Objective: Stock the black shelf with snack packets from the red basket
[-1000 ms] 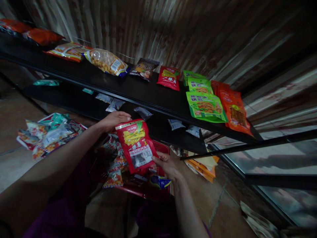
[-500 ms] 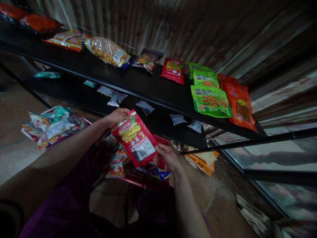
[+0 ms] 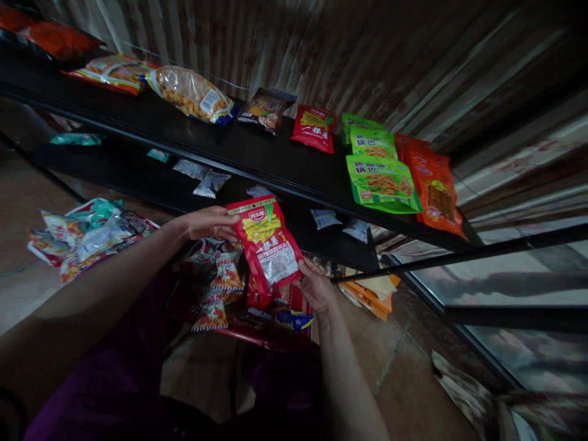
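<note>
A red snack bag with yellow sticks printed on it is held tilted between my two hands, in front of the lower shelf. My left hand is closed on its upper left corner. On the lower right edge, my right hand pinches the bag between thumb and fingers. Beneath the bag stands a red basket, partly hidden, with several small snack packets and a blue packet in it. A similar red bag lies on the upper shelf.
The black upper shelf bears chip bags, green bags and orange bags. Small packets lie on the lower shelf. A heaped tray of packets sits on the floor at left. A dark rail crosses at right.
The red snack bag has moved slightly right and turned more upright, still in both hands. My left hand's fingers now show below the bag's corner. The whole view has shifted a little.
</note>
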Tool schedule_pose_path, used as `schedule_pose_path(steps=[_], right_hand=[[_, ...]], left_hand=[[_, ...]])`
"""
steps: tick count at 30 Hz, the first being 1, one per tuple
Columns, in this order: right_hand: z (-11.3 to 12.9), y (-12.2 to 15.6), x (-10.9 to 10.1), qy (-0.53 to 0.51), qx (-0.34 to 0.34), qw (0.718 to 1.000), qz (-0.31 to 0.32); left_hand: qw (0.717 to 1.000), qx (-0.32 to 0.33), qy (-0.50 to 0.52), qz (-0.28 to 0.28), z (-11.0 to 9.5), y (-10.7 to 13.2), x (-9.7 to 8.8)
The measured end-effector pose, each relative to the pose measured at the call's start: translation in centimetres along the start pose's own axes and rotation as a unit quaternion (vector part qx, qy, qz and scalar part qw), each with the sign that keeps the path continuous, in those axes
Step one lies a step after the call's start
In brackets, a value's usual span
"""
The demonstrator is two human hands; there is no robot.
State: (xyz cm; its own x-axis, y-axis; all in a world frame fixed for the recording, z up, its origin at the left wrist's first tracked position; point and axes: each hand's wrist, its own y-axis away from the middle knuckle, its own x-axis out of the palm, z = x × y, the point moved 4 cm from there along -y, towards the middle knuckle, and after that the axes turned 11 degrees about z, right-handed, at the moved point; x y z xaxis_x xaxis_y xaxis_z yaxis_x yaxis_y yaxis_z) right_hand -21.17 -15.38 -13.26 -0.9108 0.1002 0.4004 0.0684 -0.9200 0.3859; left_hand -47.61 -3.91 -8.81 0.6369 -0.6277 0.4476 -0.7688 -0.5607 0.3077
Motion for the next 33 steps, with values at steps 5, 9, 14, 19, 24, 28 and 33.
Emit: schedule_pose_path(steps=[5, 9, 14, 19, 24, 28, 33], right_hand=[[-0.9, -0.9, 0.0, 0.018, -0.007, 1.0, 0.009], [-1.8, -1.4, -0.1, 0.102, -0.027, 0.994, -0.006], [-1.0, -0.9, 1.0, 0.416, -0.196, 0.881, -0.116], [-1.7, -0.6, 4.2, 0.546, -0.222, 0.807, -0.021], [-2.7, 0.0, 6.2, 0.572, -0.176, 0.799, 0.055], [-3.2, 0.1, 6.4, 0.566, -0.107, 0.816, 0.05], [-3.1, -0.2, 5.3, 0.455, -0.121, 0.882, 0.017]], left_hand=[[0.998, 0.01, 0.058, -0.016, 2.3, -1.3, 1.0], [0.991, -0.006, 0.128, -0.033, 3.9, -1.8, 2.2], [0.988, -0.021, 0.147, -0.038, 5.1, -1.8, 3.9], [0.987, -0.025, 0.151, -0.048, 6.0, -2.3, 5.4], [0.98, -0.018, 0.185, -0.078, 5.6, -2.9, 6.2], [0.977, -0.033, 0.195, -0.082, 5.3, -3.1, 6.9], [0.981, -0.02, 0.191, -0.03, 5.1, -3.2, 7.7]])
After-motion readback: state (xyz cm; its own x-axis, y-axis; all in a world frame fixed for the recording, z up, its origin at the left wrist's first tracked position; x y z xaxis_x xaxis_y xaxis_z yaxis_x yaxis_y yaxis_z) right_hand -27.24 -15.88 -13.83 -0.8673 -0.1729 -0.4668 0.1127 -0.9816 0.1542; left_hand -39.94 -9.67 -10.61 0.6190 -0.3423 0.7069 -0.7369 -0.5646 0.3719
